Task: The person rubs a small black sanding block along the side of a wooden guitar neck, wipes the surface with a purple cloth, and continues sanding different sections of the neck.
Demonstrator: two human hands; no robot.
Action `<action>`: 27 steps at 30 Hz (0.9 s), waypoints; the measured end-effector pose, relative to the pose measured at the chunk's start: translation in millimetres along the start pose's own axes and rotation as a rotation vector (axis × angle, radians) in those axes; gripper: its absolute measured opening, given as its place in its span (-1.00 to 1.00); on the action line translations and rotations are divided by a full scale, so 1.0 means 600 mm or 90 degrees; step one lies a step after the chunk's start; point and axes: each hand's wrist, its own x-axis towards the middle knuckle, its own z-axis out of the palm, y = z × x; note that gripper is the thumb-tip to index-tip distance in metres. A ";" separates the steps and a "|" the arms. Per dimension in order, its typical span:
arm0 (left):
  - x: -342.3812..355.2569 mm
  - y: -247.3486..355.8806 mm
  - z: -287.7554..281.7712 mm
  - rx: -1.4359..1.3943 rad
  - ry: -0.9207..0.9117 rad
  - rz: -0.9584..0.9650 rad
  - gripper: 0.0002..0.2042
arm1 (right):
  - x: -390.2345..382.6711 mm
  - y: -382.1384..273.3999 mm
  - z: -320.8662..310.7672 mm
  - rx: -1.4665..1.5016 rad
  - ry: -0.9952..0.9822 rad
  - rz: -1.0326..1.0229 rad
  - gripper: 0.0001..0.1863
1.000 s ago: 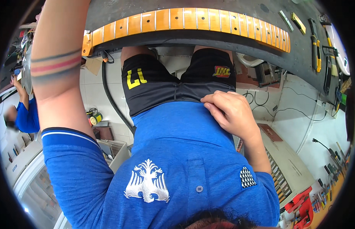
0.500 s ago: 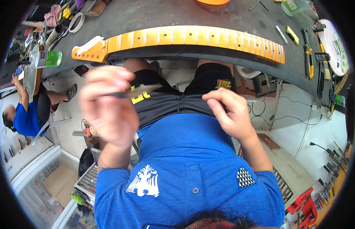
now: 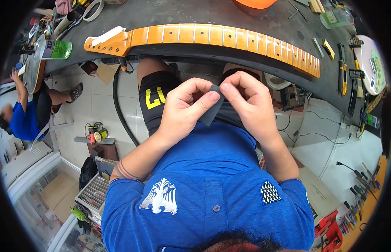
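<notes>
So over on the left we're seeing a see-through bottle point(image 3: 56, 49) with a green label sitting on the dark bench point(image 3: 178, 11). Next along, the guitar neck point(image 3: 195, 35) is lying near the bench's front edge: glossy amber wood, a row of little holes in the headstock, a white strip point(image 3: 106, 36) on top of it, then metal frets and dark round dots running off to the right. Neither hand is touching it.

In the middle, above our lap, our left hand point(image 3: 183, 111) is pinching a small dark grey sheet point(image 3: 211, 112) between thumb and fingers. The sheet is hanging between the two hands, with a pointed end facing down toward our shirt. It's looking matt and thin, maybe abrasive paper, so we're guessing light, bendy, not very slippery, and easy to crease or tear. We'd be going for the top edges, one pinch each side. Our right hand point(image 3: 251, 103) is doing about that, thumb and forefinger pressed together at the upper right edge, other fingers curling in.

Further right, a black-and-yellow tool point(image 3: 344, 86) is lying on the bench, and a smooth, rounded, pale guitar body point(image 3: 365, 52) is resting at the far end.
</notes>
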 end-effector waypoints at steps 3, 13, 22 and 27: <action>0.008 0.006 0.005 -0.001 -0.023 -0.040 -0.84 | -0.005 0.009 0.000 0.076 0.044 0.024 -0.86; 0.024 0.009 0.020 0.047 -0.021 -0.065 -0.86 | -0.010 0.010 -0.016 0.085 0.053 0.017 -0.86; 0.024 -0.005 0.026 0.063 0.003 -0.031 -0.87 | -0.011 0.026 -0.026 -0.019 0.046 -0.022 -0.88; 0.026 -0.014 0.023 0.086 -0.010 -0.003 -0.91 | -0.014 0.026 -0.016 -0.029 0.082 -0.019 -0.90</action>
